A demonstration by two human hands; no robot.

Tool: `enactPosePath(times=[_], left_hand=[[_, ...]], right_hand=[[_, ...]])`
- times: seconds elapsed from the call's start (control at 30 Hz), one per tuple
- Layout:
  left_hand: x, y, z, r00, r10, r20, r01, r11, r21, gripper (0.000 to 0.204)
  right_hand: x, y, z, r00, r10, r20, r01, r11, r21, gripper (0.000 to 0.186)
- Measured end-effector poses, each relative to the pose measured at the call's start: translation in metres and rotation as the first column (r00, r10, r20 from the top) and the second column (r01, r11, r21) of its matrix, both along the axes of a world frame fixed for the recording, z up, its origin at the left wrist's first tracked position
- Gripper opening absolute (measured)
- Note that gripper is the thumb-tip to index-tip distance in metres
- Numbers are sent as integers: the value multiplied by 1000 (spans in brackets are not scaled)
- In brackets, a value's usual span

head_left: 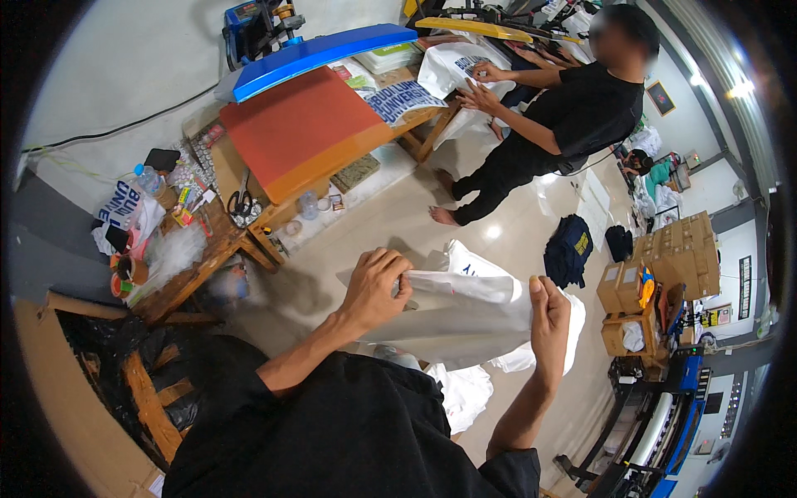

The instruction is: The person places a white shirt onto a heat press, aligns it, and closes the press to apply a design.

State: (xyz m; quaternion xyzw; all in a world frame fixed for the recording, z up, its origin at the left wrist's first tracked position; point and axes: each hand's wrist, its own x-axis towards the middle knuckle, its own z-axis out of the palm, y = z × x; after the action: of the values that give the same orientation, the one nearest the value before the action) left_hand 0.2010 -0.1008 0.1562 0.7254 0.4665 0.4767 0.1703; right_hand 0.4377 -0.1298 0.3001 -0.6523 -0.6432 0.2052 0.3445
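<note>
A whitish, see-through sheet [465, 328] is stretched between my two hands in front of my body, its upper edge folded over and its lower part hanging down. My left hand [378, 289] pinches one upper corner with curled fingers. At the opposite corner, the thumb of my right hand [548, 322] presses the sheet against bent fingers. Behind and below it lie white garments [462, 397], partly covered by the sheet. Beyond my left hand stands a heat press with a raised blue top plate [324, 60] and a flat red-orange pad [303, 129].
A wooden bench [203, 266] at left carries scissors [240, 202], a water bottle [149, 179] and clutter. A co-worker in black [548, 120] handles a white printed cloth [458, 66] at another press. Dark folded shirts [568, 249] lie on the floor; cardboard boxes [677, 253] are stacked at right.
</note>
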Motion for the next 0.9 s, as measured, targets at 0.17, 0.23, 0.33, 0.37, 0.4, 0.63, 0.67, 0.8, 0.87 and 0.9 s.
enactPosePath(times=[0.17, 0.23, 0.33, 0.37, 0.4, 0.63, 0.67, 0.8, 0.87, 0.9], left_hand=[[-26, 5, 1, 991, -130, -20, 127, 987, -97, 7], [-36, 3, 15, 974, -198, 110, 219, 945, -241, 14], [-51, 4, 29, 888, -235, 395, 412, 787, -459, 32], [-57, 7, 32, 891, -245, 381, 415, 779, -470, 31], [-64, 9, 36, 894, -256, 368, 419, 770, -481, 31], [-105, 5, 33, 766, -378, 520, 585, 746, -318, 32], [-108, 5, 33, 733, -366, 573, 608, 730, -312, 31], [-121, 6, 33, 715, -350, 605, 610, 736, -295, 32], [-129, 6, 35, 835, -302, 461, 480, 809, -339, 33], [-132, 5, 41, 908, -236, 345, 362, 856, -369, 34]], right_hand=[[9, 3, 6, 984, 84, 154, -84, 996, -7, 41], [21, 9, -1, 996, 39, 76, -41, 999, 15, 43], [34, 18, -10, 998, 51, -23, -52, 999, -15, 43], [33, 20, -11, 997, 69, -46, -69, 998, -6, 43], [29, 20, -12, 994, 92, -59, -91, 996, 7, 42], [2, 22, -10, 983, 106, -150, -116, 991, -59, 43], [-1, 25, -12, 984, 107, -144, -117, 991, -64, 44], [-6, 36, -14, 970, 123, -209, -140, 988, -66, 44], [-12, 42, -10, 972, 165, -170, -179, 981, -75, 45], [-14, 45, -9, 971, 187, -151, -200, 976, -79, 45]])
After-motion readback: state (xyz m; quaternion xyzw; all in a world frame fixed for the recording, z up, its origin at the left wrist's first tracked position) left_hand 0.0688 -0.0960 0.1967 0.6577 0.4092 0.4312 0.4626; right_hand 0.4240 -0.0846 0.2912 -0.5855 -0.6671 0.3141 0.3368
